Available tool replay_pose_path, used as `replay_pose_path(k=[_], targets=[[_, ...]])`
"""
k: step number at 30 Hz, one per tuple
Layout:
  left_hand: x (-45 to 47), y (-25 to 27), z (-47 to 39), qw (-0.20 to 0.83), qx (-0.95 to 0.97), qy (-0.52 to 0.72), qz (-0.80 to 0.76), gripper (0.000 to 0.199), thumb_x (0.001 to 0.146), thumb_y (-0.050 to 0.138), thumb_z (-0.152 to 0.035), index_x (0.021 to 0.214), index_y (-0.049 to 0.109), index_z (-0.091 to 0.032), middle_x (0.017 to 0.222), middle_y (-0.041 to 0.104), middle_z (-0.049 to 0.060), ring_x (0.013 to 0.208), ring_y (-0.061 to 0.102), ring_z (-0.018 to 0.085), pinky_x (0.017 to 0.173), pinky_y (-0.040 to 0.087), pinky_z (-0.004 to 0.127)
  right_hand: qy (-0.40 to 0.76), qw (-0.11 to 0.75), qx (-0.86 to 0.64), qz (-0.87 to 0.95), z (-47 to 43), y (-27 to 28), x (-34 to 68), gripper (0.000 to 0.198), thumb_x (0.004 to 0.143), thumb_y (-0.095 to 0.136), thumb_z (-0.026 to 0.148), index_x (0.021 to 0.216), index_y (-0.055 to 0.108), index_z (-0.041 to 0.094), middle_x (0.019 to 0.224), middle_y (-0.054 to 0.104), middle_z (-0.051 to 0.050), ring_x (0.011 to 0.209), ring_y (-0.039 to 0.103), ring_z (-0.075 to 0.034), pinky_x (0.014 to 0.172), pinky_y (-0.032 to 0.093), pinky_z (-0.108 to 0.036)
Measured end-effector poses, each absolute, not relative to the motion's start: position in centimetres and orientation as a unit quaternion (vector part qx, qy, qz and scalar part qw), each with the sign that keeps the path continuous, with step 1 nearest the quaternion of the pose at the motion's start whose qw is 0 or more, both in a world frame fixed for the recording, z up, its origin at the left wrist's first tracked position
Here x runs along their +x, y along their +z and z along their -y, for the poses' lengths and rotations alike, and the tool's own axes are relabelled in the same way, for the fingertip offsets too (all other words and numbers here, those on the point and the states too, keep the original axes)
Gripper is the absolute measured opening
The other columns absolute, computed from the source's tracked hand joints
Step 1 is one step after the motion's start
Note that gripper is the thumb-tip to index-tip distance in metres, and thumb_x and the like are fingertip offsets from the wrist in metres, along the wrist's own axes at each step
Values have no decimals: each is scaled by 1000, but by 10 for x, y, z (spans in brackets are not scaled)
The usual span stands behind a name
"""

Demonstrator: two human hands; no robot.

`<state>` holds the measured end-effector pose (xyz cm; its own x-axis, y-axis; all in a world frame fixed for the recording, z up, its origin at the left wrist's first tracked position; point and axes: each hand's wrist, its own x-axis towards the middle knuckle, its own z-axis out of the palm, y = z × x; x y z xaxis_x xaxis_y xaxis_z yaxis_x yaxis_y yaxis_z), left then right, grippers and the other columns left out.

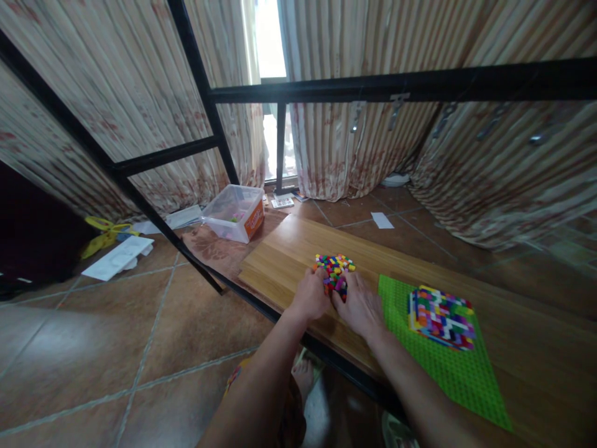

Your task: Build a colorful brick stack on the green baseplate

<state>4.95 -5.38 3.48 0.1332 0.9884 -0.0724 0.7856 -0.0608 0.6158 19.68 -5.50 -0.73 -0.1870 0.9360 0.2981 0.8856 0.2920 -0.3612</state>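
A pile of small multicoloured building bricks (pixel 336 264) lies on the wooden tabletop (pixel 280 249). At its near left edge is my left hand (pixel 311 294), with fingers curled in and touching the bricks; whatever they hold is hidden. My right hand (pixel 361 303) rests against the near right side of the pile, thumb and forefinger apart, with loose bricks between them. To the right, a block built of many coloured bricks (pixel 443 317) sits on a green studded baseplate (pixel 433 367), apart from both hands.
A black metal frame (pixel 252 302) runs along the table's near edge and rises at the left. A clear plastic box (pixel 233 211) with a few bricks inside stands beyond the table's left end. Papers (pixel 382 220) lie on the tiled floor, and curtains (pixel 326 143) hang behind.
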Motion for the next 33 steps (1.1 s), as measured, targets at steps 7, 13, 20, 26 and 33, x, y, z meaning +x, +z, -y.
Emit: replay_pose_path(k=[7,13,20,26,33], targets=[[54,34,54,283,709,216,-609,44,73,59,-7,116,65,-14,122,60,17,109,63,27,100,50,38,163,323,-562,744,53,-11,203,28,83,58,29,110,57,22,106,69,-7,96,65,-25,80,48,-36],[53,31,52,292,713,245,-589,49,71,57,-5,117,69,-16,123,63,15,113,62,27,104,49,38,221,379,-573,692,51,-10,206,24,82,60,35,103,63,24,93,72,-3,79,64,-21,71,48,-33],[55,35,52,288,718,240,-587,52,73,54,-3,121,70,-17,119,66,14,114,62,25,104,49,37,205,384,-543,718,47,-12,208,24,85,59,34,104,70,23,98,73,-5,86,66,-22,77,50,-35],[57,33,51,276,713,235,-600,46,76,55,-5,116,73,-18,119,66,14,113,63,25,103,50,35,229,415,-527,706,45,-13,207,23,84,58,30,99,74,24,105,74,-6,92,68,-21,82,52,-35],[60,35,48,271,704,225,-617,40,79,55,-6,111,75,-20,119,67,12,109,65,23,101,50,34,292,484,-546,618,44,-14,202,20,82,60,33,86,76,23,93,76,-5,85,69,-21,80,53,-36]])
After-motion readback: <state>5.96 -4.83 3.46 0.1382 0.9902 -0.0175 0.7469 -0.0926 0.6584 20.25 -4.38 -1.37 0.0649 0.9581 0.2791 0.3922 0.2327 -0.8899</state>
